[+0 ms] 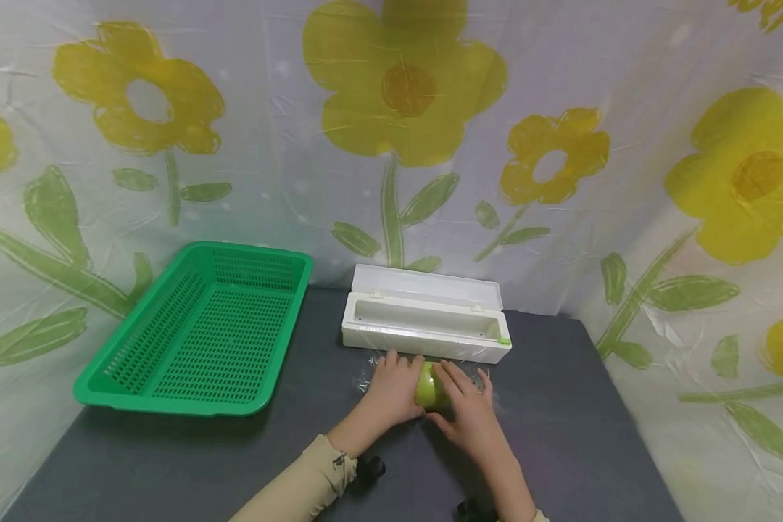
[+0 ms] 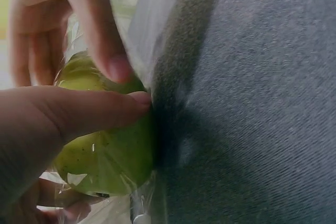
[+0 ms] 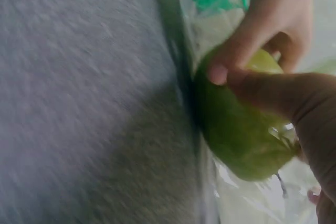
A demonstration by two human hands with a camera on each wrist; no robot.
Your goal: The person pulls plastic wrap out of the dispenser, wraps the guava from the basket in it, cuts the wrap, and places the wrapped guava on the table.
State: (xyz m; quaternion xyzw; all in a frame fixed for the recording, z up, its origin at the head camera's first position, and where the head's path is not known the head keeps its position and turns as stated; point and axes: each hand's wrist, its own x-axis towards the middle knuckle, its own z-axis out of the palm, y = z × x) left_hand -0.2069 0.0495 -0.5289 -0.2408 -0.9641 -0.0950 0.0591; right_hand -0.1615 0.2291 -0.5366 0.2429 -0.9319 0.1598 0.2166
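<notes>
A green pear (image 1: 428, 388) with a thin dark stem (image 3: 282, 183) lies low over the dark table, with clear plastic wrap (image 1: 364, 377) around and under it. My left hand (image 1: 393, 388) grips its left side, the thumb (image 2: 100, 109) laid across the near face. From the right my right hand (image 1: 467, 409) holds it too, its thumb (image 3: 278, 92) pressing the front. Both thumb tips meet close together on the wrapped skin. Part of each hand's fingers is hidden behind the fruit.
Just behind the hands stands a long white wrap dispenser box (image 1: 424, 346), lid (image 1: 427, 285) raised, a green slider (image 1: 504, 341) at its right end. A green plastic basket (image 1: 209, 348) sits at the left. A flowered curtain (image 1: 267, 181) borders the dark table (image 1: 561, 435).
</notes>
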